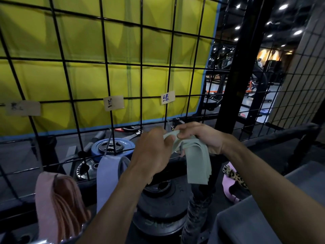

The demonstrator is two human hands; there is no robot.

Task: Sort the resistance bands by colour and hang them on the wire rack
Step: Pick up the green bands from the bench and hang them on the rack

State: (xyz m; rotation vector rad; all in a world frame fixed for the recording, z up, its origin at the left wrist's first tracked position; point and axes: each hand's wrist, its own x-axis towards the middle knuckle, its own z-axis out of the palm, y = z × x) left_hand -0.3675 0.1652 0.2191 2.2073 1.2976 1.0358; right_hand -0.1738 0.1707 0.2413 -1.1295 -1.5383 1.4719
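Note:
A bunch of pale green resistance bands (197, 162) hangs from my two hands in front of the black wire rack (140, 67). My left hand (153, 154) grips the bunch's top from the left. My right hand (200, 136) pinches the same top from the right, just below the paper label with green writing (168, 97). Blue-lilac bands (109, 178) hang on the rack under the middle label (113, 103). Pink bands (56, 199) hang at the lower left, below the blurred left label (22, 108).
Behind the rack stands a yellow padded mat (88, 50). Weight plates lie below: a blue one (112, 147) and a black stack (158, 208). A pink and leopard-print strap (233, 180) lies at the right, beside a grey bin (255, 217). A black upright post (242, 67) stands right.

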